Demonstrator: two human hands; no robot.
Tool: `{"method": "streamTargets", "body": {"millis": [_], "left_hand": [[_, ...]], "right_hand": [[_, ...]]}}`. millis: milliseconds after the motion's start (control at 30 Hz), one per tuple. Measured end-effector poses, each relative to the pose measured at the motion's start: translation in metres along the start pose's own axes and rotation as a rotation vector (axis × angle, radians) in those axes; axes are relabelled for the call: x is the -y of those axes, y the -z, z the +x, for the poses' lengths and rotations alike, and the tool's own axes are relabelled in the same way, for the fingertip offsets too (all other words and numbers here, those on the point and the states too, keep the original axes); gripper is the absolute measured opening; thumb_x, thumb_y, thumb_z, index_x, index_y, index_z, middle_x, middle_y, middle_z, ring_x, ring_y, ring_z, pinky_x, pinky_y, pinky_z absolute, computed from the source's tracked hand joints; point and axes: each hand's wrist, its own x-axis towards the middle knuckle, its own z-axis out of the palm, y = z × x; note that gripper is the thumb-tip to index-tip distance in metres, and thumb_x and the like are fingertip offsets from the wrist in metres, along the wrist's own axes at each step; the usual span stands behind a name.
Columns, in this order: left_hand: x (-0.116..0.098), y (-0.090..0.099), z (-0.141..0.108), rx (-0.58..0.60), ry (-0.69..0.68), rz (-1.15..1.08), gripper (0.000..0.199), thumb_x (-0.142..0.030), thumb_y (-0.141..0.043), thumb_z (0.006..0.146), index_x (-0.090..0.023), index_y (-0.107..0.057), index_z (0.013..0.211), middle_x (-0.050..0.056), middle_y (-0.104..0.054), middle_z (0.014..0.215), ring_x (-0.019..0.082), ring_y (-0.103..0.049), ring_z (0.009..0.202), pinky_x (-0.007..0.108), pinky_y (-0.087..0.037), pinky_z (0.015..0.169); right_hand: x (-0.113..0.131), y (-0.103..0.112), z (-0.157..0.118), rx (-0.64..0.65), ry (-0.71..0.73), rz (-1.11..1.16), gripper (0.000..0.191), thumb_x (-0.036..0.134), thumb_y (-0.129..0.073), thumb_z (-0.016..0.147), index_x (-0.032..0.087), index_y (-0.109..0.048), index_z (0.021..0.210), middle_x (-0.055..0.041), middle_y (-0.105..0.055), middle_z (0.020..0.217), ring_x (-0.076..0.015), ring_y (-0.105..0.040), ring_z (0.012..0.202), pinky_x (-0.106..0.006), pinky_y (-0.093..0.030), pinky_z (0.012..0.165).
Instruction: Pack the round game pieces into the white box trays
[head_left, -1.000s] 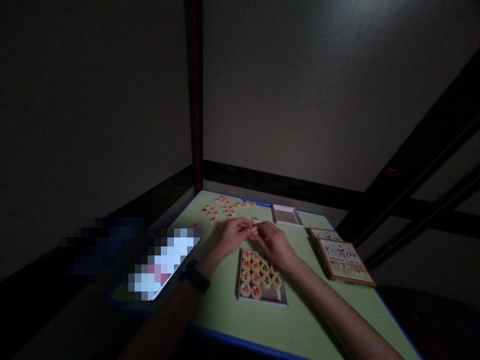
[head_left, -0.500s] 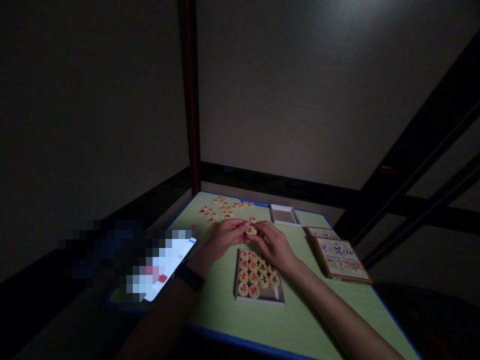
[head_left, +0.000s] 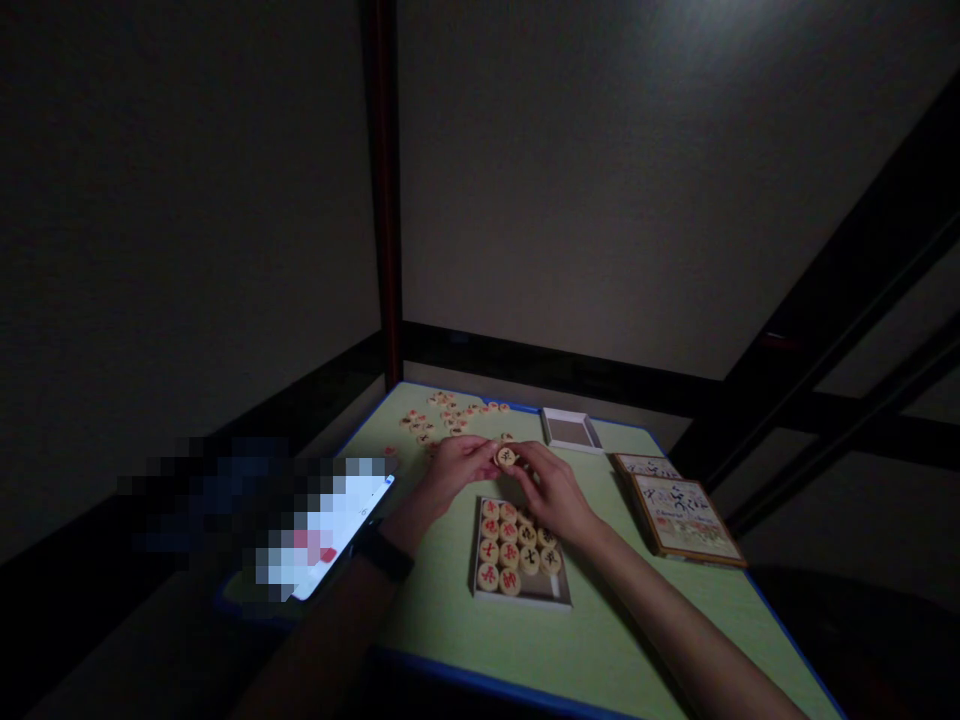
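Note:
Above the far edge of a shallow white box (head_left: 519,600), both my hands meet around a round wooden Chinese chess piece (head_left: 506,456) with a black character. My left hand (head_left: 456,472) is closed, its fingertips at the piece's left side. From the right, my right hand (head_left: 553,487) pinches the same piece; whether another one sits behind it I cannot tell. In the box lie rows of pieces, red-marked ones (head_left: 509,555) on the left and black-marked ones (head_left: 529,558) on the right. My right hand covers part of the box's far right corner.
Loose chess pieces (head_left: 450,412) are scattered at the table's far left. A second white box (head_left: 571,430) stands at the back, with two printed Chinese chess boxes (head_left: 686,515) overlapping at the right. A lit phone (head_left: 341,530), partly blurred out, lies left on the green table (head_left: 431,625).
The chess piece between my hands has shifted slightly right and turned, so its black character faces me more fully. Both hands stay in nearly the same place.

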Motion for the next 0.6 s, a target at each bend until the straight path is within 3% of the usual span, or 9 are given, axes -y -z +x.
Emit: {"method": "streamTargets", "body": {"millis": [200, 400, 600], "left_hand": [[0.002, 0.0036, 0.0001, 0.059, -0.005, -0.061, 0.047, -0.046, -0.088, 0.058, -0.01, -0.072, 0.083, 0.008, -0.073, 0.081, 0.017, -0.069, 0.074, 0.038, -0.056, 0.085], [-0.0021, 0.0, -0.0025, 0.054, 0.008, 0.011, 0.041, -0.048, -0.081, 0.069, -0.01, -0.072, 0.081, 0.009, -0.074, 0.083, 0.017, -0.069, 0.074, 0.037, -0.056, 0.085], [0.0004, -0.0012, -0.0026, 0.076, 0.011, 0.043, 0.04, -0.043, -0.086, 0.063, -0.012, -0.073, 0.084, 0.008, -0.075, 0.086, 0.018, -0.069, 0.08, 0.032, -0.056, 0.081]], "right_hand": [[-0.0051, 0.0004, 0.0031, -0.071, -0.151, 0.134, 0.02, 0.026, -0.052, 0.095, 0.02, -0.065, 0.11, -0.0092, -0.07, 0.106, -0.0208, -0.067, 0.093, -0.034, -0.054, 0.081], [-0.0077, 0.0023, 0.0023, 0.025, -0.035, 0.101, 0.022, 0.023, -0.051, 0.096, 0.021, -0.064, 0.114, -0.0106, -0.069, 0.107, -0.0219, -0.065, 0.099, -0.037, -0.053, 0.086], [-0.01, 0.0016, 0.0007, 0.096, 0.0, 0.026, 0.027, 0.018, -0.048, 0.095, 0.021, -0.062, 0.118, -0.011, -0.068, 0.108, -0.0225, -0.066, 0.099, -0.038, -0.054, 0.087]]}}
